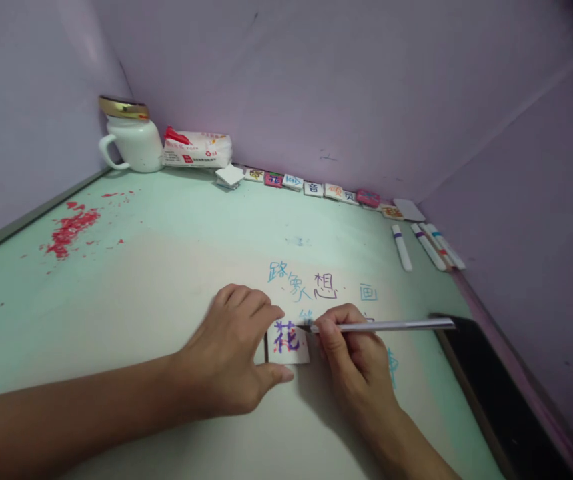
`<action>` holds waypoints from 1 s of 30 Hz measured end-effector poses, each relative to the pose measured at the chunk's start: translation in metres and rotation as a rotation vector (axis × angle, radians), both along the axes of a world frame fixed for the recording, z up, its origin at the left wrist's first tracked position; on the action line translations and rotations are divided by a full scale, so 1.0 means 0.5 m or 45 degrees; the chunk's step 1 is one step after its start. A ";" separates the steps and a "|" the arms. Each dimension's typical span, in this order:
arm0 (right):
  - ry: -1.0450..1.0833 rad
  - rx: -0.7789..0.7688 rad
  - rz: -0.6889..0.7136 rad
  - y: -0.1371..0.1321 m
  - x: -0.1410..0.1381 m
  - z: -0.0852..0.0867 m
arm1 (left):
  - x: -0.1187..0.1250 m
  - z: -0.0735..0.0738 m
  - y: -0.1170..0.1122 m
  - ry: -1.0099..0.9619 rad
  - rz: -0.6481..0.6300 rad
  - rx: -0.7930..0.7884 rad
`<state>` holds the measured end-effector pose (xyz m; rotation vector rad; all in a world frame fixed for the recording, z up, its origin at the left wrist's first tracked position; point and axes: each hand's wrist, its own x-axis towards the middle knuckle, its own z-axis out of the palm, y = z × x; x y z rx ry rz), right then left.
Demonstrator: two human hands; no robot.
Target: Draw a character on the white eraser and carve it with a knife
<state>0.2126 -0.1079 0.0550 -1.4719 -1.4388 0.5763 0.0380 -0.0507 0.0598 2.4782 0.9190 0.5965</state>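
A square white rubber block (293,357) with a purple character and small red marks on its face lies on the table. My left hand (231,350) holds it, with the thumb at its near edge and the fingers at its far edge. Between the fingertips of my right hand (351,353) is a slim silver craft knife (391,326), its handle pointing right. The dark pointed tip meets or hovers just over the block's upper right part; contact is too small to tell.
Red crumbs (73,230) are scattered at the left. A white lidded mug (136,143), a tissue pack (199,148) and a row of lettered blocks (313,189) line the back wall. Several white markers (429,247) lie at the right, above a black slab (496,387). Handwritten characters mark the tabletop.
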 end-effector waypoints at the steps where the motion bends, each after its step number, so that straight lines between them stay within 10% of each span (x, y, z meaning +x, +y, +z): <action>1: -0.029 0.011 0.015 0.001 0.002 0.000 | 0.001 0.002 0.000 0.004 -0.001 -0.002; 30: -0.240 0.098 0.127 0.005 0.000 -0.007 | 0.002 0.002 0.001 -0.004 -0.015 0.008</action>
